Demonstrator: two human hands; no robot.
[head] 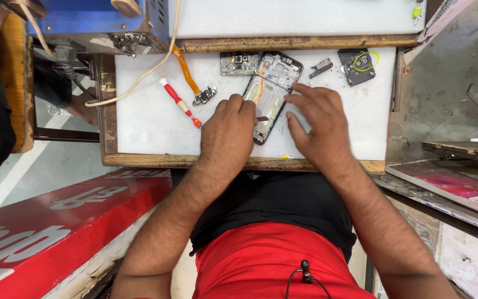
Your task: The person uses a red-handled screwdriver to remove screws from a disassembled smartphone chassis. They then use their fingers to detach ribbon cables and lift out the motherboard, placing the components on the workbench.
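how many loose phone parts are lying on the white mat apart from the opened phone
4: a circuit board left of the opened phone, an orange flex cable further left, a small dark piece to the right, and a camera cover beyond it. The hands may hide more.

Bright even daylight, soft shadows, sharp centre, slight wide-angle stretch at edges

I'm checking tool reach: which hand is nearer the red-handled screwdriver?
Left. The left hand lies just right of the screwdriver tip, apart from it. The right hand is farther right, beyond the opened phone.
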